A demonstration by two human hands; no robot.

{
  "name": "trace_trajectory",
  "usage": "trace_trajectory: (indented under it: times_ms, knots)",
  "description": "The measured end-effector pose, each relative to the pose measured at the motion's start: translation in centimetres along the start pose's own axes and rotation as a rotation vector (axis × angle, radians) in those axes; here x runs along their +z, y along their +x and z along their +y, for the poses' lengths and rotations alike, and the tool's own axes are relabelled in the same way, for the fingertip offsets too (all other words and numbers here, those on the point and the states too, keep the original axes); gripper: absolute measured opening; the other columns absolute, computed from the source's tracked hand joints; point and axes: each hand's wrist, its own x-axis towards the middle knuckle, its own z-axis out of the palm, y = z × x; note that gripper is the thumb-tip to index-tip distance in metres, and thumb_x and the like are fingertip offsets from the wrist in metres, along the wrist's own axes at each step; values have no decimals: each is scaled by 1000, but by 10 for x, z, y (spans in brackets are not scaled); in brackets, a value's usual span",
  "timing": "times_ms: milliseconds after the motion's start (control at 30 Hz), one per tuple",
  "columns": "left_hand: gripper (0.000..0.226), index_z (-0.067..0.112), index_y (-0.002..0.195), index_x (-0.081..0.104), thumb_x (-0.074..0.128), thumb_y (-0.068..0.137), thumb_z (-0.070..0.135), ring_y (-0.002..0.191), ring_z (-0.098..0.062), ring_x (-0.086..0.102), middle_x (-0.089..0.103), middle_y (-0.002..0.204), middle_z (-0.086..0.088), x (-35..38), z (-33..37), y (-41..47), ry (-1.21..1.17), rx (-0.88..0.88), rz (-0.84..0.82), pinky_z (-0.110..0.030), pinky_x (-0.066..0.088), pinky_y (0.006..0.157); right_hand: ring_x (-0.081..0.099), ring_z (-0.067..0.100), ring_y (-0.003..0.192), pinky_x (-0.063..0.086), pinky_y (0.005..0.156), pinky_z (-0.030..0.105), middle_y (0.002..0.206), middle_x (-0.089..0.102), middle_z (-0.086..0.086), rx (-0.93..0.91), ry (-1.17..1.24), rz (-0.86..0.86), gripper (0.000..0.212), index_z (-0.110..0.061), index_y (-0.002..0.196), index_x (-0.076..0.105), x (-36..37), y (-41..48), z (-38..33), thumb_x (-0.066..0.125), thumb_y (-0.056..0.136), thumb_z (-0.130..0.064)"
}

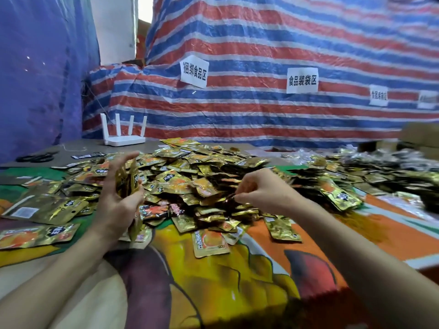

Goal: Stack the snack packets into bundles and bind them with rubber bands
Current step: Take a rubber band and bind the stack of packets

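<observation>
Left hand (116, 203) grips an upright stack (127, 179); right hand (259, 193) pinches a packet (229, 200) off the pile (185, 169). Best align edges when adding.

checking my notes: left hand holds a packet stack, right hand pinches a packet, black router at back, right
The router is white, not black, in the head view. The left hand holds the packet stack; the right hand pinches a packet.
</observation>
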Motion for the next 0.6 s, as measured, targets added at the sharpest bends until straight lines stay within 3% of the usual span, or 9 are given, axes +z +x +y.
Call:
trace_trajectory:
  times_ms: [67, 167, 233, 300, 367, 467, 533, 600]
  knots:
    - [86, 48, 123, 55, 52, 83, -27, 60, -16, 47, 55, 98, -10, 1, 1, -2, 60, 44, -46, -24, 43, 46, 66, 13, 74, 51, 59, 23, 81, 72, -1, 152, -170, 32, 8, -19, 80, 74, -28, -7, 34, 70, 86, -15]
    - [75, 51, 118, 55, 54, 71, -6, 61, -25, 43, 55, 98, -3, 8, 8, -7, 116, 46, -119, -35, 41, 47, 67, 24, 75, 58, 63, 33, 79, 71, 8, 376, -354, 44, 13, -10, 80, 75, -57, -18, 82, 63, 82, -5]
    - [76, 58, 114, 55, 51, 64, 0, 72, -20, 48, 52, 102, 1, 11, 10, -8, 157, 10, -135, -32, 44, 57, 63, 24, 66, 48, 48, 26, 74, 67, 9, 456, -452, 18, 12, -6, 81, 70, -66, -27, 107, 58, 81, -2]
    - [76, 58, 112, 56, 51, 62, 1, 75, -18, 48, 51, 102, -1, 12, 10, -9, 168, 6, -147, -22, 45, 63, 56, 18, 59, 37, 42, 22, 71, 62, 6, 538, -562, -35, 10, -7, 84, 66, -67, -37, 122, 57, 82, -5]
    - [77, 54, 116, 57, 52, 62, 0, 71, -26, 46, 51, 95, -2, 10, 9, -8, 141, -7, -160, -31, 47, 64, 49, 16, 53, 34, 40, 23, 64, 54, 4, 595, -619, -91, 12, -9, 72, 57, -63, -45, 132, 54, 83, -4]
    - [74, 46, 119, 58, 52, 64, -3, 60, -43, 40, 55, 85, 10, 6, 3, -6, 115, 10, -171, -44, 40, 44, 48, 16, 54, 33, 40, 25, 65, 51, 4, 618, -624, -107, 21, -11, 67, 46, -55, -49, 142, 51, 85, -1]
    - [71, 44, 119, 59, 52, 67, -4, 59, -38, 42, 56, 87, 13, 5, 2, -6, 106, 27, -151, -44, 36, 41, 49, 16, 56, 33, 41, 24, 66, 51, 5, 614, -609, -70, 21, -11, 68, 45, -55, -48, 144, 51, 84, 1]
    - [71, 47, 118, 59, 52, 68, -3, 62, -20, 47, 57, 93, 15, 6, 3, -6, 107, 28, -127, -44, 38, 46, 51, 16, 56, 36, 39, 23, 67, 53, 6, 630, -562, -48, 20, -10, 69, 46, -57, -47, 142, 54, 84, 1]
